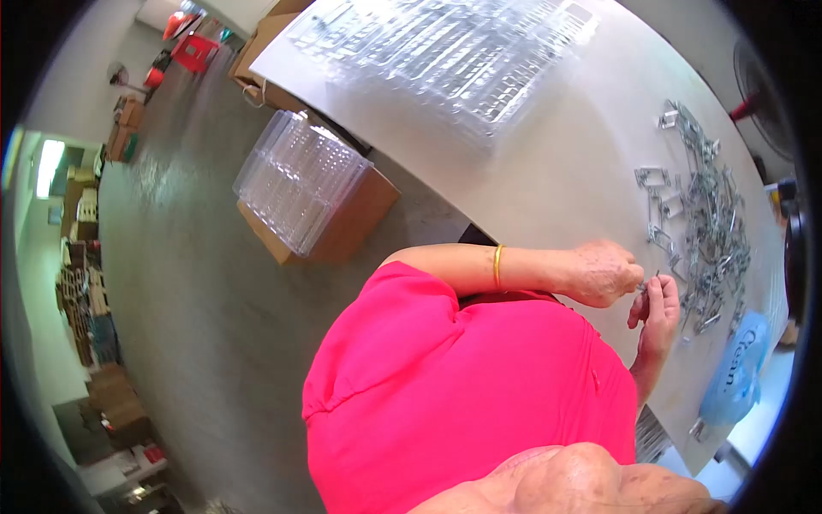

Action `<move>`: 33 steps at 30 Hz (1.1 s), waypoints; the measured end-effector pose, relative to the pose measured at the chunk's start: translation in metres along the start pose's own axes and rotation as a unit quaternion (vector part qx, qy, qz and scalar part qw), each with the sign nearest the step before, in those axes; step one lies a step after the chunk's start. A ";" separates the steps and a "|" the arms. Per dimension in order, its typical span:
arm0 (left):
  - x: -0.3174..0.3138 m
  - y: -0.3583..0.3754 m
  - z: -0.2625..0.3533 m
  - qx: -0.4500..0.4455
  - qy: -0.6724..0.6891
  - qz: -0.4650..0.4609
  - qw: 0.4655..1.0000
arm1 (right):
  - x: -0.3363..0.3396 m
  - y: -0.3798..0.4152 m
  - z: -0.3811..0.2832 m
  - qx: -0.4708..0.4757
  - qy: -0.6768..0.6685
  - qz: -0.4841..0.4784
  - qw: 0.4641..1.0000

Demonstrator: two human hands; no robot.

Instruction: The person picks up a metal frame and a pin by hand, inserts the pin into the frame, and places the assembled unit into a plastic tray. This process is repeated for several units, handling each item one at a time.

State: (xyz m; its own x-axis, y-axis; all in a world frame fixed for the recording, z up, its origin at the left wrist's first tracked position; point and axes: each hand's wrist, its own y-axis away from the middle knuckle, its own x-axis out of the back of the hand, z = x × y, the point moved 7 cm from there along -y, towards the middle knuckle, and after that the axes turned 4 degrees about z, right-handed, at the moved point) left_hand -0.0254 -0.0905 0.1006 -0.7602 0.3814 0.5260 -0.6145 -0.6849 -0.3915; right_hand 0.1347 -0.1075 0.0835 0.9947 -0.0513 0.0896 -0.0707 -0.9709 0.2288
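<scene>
Barely visible, metal clip [644,283] between fingertips [635,276]

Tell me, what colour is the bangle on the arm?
Gold. The bangle shows on the forearm in the head view.

A small packing workshop: clear blister trays [445,51] beyond the hands, cardboard boxes [342,223] on bare concrete floor [197,300].

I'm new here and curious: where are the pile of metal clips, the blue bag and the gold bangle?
Metal clips [706,231]: head view, middle of the pile.
Blue bag [736,373]: head view, its printed side.
Bangle [497,267]: head view, band on the forearm.
</scene>
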 end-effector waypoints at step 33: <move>0.050 0.083 0.020 -0.030 0.081 0.046 0.995 | -0.080 0.022 -0.035 0.066 0.186 -0.046 0.979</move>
State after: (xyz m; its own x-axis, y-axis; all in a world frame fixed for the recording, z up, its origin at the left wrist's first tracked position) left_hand -0.1105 -0.1402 0.1094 -0.8344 0.4184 0.3588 -0.5493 -0.6846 -0.4792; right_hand 0.0510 -0.1169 0.1149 0.8980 0.1033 0.4278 0.0530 -0.9904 0.1280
